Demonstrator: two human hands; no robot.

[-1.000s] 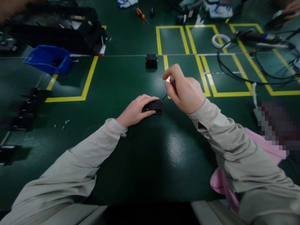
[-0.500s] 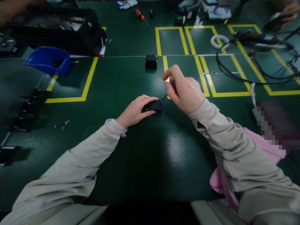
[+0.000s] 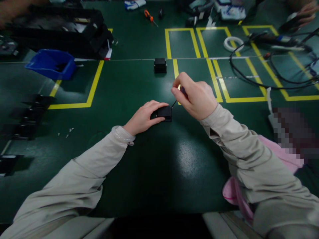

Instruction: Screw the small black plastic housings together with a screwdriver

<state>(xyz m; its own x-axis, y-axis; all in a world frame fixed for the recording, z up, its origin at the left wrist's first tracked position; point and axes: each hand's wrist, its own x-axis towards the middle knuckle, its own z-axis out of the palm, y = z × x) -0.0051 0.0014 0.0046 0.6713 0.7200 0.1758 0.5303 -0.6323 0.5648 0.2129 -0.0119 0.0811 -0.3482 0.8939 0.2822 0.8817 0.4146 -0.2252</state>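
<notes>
A small black box-shaped part (image 3: 164,114) rests on the green tabletop, with my left hand (image 3: 145,117) closed around it, thumb on the near side and fingers on the far side. My right hand (image 3: 195,94) grips a screwdriver (image 3: 174,102) by its dark handle, mostly hidden in the fingers. Its thin shaft slants down to the left, and the tip meets the right end of the black part. Farther back, a second black box-shaped part (image 3: 160,65) stands alone on the table.
Several small screws (image 3: 69,130) lie at left, near a row of black parts (image 3: 28,116). A blue bin (image 3: 52,64) sits before a black crate (image 3: 57,31). An orange screwdriver (image 3: 149,16), a white ring (image 3: 233,43) and black cable (image 3: 239,71) lie behind. Another person's hand (image 3: 307,15) shows top right.
My right hand's fingers have shifted slightly down and left around the screwdriver handle. My left hand and the black part have stayed in place.
</notes>
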